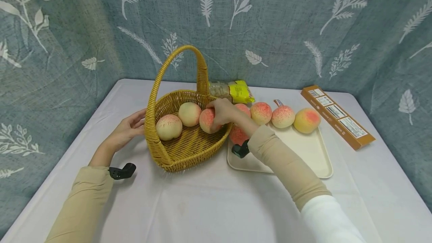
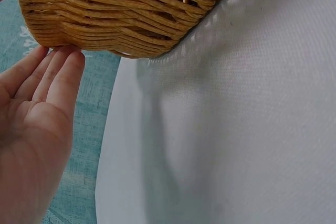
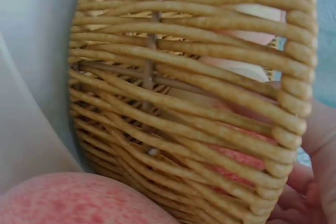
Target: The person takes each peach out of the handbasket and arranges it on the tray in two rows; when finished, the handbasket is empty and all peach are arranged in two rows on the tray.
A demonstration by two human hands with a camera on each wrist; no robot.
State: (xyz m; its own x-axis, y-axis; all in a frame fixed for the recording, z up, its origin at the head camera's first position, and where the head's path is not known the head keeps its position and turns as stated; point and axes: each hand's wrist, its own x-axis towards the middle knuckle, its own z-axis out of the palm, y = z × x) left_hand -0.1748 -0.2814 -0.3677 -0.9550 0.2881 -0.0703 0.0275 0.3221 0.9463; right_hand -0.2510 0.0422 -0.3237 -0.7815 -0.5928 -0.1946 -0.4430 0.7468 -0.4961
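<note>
A golden wicker basket [image 1: 194, 161] with a tall arched handle holds two pale peaches, one at its left [image 1: 168, 127] and one at the back [image 1: 189, 114]. My right hand [image 1: 223, 112] reaches over the basket's right rim and grips a redder peach [image 1: 206, 120] low inside. Through the weave in the right wrist view, part of that red peach [image 3: 239, 163] shows beside the fingers. My left hand [image 1: 126, 131] is at the basket's left side, palm toward it. In the left wrist view its extended fingertips [image 2: 67, 61] touch the wicker wall [image 2: 121, 19].
A cream tray [image 1: 305, 156] sits right of the basket, with several peaches [image 1: 261, 113] along its back and left side, partly behind my right arm. Behind the basket lies a yellow-and-clear packet [image 1: 240, 92]. A long brown box [image 1: 337, 117] lies at the back right.
</note>
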